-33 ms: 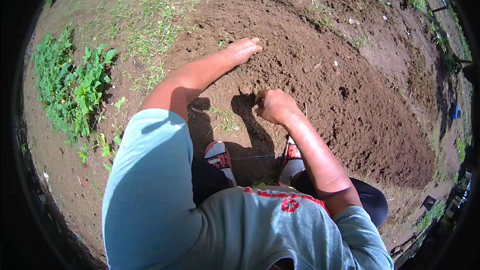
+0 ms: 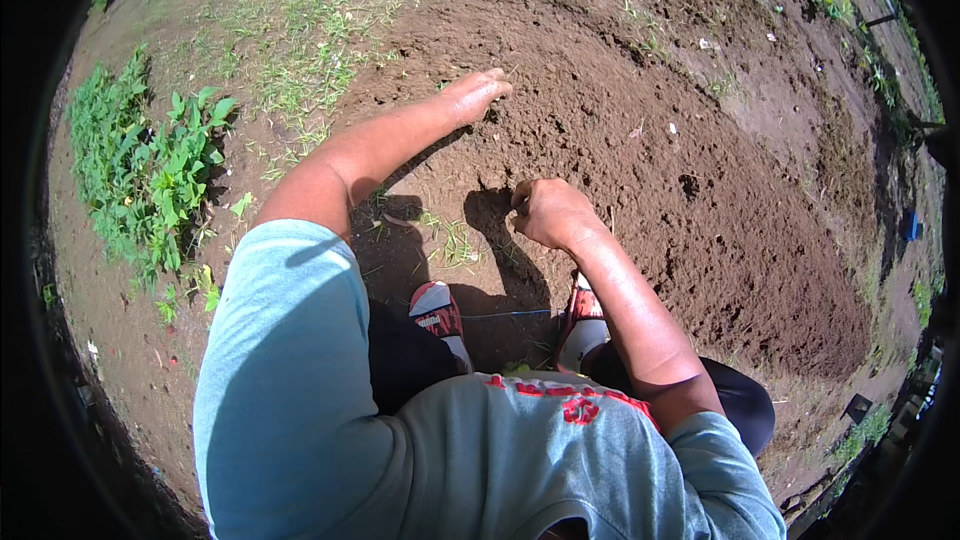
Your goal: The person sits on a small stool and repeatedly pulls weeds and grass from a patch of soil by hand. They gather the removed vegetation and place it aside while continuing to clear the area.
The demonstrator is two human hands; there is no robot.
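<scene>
My left hand [image 2: 478,97] is stretched out over the left part of a mound of loose brown soil [image 2: 620,160]. Its fingers lie extended at the soil, and nothing shows in them. Closer to my body, my right hand [image 2: 552,212] is curled with thumb and fingers drawn together above the mound's near edge. Whatever those fingers hold, if anything, is hidden. A dark shadow [image 2: 490,220] falls on the ground beside the right hand.
My feet stand below the hands in red-and-white footwear [image 2: 437,306], with a thin bluish strand [image 2: 510,314] on the ground between them. Leafy green plants [image 2: 150,165] grow at the left. Grass tufts [image 2: 310,50] lie at the far left, and a blue object [image 2: 911,225] at the right rim.
My left hand and arm have shifted slightly to the left and farther from me. The right hand stays in place.
</scene>
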